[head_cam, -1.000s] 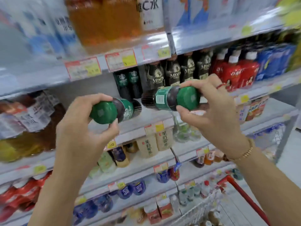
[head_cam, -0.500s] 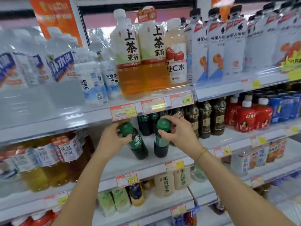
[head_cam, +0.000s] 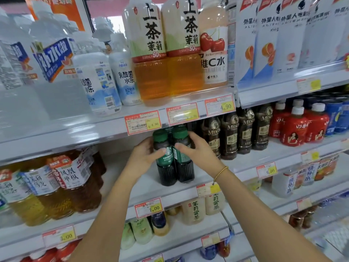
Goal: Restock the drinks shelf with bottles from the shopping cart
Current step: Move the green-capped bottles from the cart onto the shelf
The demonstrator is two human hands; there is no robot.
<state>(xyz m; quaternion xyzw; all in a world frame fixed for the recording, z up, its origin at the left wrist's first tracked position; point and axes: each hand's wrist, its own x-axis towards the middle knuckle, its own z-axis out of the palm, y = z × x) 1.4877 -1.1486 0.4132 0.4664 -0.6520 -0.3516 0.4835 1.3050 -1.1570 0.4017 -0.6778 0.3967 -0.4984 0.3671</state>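
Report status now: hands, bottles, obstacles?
Left hand on left green-capped bottle, right hand on right one. Both upright on shelf. Nothing blocking.

We see two dark, glossy plastic coffee bottles with matt green caps at the frame's centre, their lower bodies ribbed and their green labels smooth. The white shelf board beneath them looks smooth and faintly shiny. Along the upper shelf's edge sit red-and-yellow paper price tags behind clear glossy strips. At centre right, a beaded gold-coloured bracelet glints.
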